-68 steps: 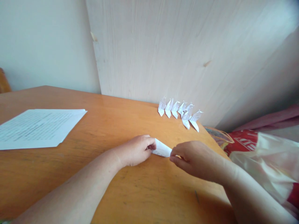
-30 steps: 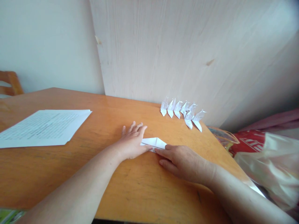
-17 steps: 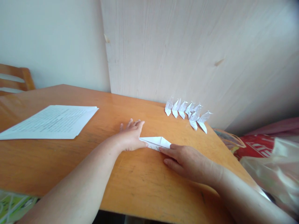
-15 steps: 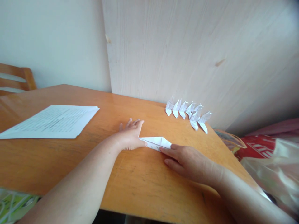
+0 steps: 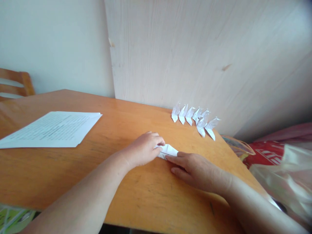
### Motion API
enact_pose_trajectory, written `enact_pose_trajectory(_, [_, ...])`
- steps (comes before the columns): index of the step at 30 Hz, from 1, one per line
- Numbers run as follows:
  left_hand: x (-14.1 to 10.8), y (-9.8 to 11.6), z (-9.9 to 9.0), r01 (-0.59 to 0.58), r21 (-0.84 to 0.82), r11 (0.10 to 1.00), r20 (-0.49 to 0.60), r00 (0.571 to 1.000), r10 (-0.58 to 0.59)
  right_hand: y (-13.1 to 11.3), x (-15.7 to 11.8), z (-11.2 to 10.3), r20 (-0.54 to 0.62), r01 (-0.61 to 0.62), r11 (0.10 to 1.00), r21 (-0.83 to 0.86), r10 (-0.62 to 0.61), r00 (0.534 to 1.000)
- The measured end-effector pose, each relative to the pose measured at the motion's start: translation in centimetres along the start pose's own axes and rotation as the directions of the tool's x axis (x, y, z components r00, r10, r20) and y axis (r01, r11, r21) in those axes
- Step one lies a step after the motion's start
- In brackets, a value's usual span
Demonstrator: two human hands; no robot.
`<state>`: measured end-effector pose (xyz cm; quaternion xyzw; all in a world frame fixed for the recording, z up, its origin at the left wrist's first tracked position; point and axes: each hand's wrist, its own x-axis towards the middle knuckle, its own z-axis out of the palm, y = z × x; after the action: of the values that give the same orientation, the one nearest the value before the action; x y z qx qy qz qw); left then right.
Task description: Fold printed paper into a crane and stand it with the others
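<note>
A small folded paper [image 5: 168,150], white with a line of print, lies on the orange-brown wooden table [image 5: 136,201]. My left hand [image 5: 147,148] has its fingers curled and pinches the paper's left end, covering that part. At the other end, my right hand [image 5: 192,167] lies low with its fingers stretched over the paper's right tip, pressing it on the tabletop. Further back on the table stand several folded paper shapes [image 5: 189,116] with pointed, upright tips, set in a row.
A stack of printed sheets [image 5: 52,130] rests at the left. A pale wooden panel [image 5: 170,52] rises along the table's back edge. Plastic bags [image 5: 285,175] and a red bag [image 5: 265,156] lie past the right edge. A chair back [image 5: 17,81] shows at far left.
My left hand has moved right along the paper, from thumb down with fingers spread to a curled pinch on its left end. The right hand stays in place. The view has shifted slightly.
</note>
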<state>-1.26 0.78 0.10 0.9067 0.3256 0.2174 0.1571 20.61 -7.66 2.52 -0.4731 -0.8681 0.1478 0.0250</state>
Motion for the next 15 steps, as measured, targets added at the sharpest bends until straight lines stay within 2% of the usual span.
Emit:
enact_pose_trajectory(3, [0.1,0.7,1.0,-0.038,-0.022,0.999,0.073,0.997,0.039,0.1,0.0,0.0,0.007,0.011,1.0,0.026,-0.012,1.0])
enact_pose_trajectory(6, [0.0,0.5,1.5,-0.027,-0.034,0.999,0.085,0.996,0.03,0.2,0.0,-0.1,0.003,0.019,0.999,0.044,-0.02,1.0])
enact_pose_trajectory(10, [0.0,0.1,1.6,0.027,-0.07,0.997,0.08,0.997,-0.021,0.2,0.1,-0.2,0.013,0.034,0.996,0.077,-0.035,0.999])
enact_pose_trajectory(15, [0.1,0.1,1.4,0.053,-0.091,0.994,0.11,0.993,-0.043,0.0,-0.2,-0.5,0.028,-0.004,0.999,0.037,0.002,1.0])
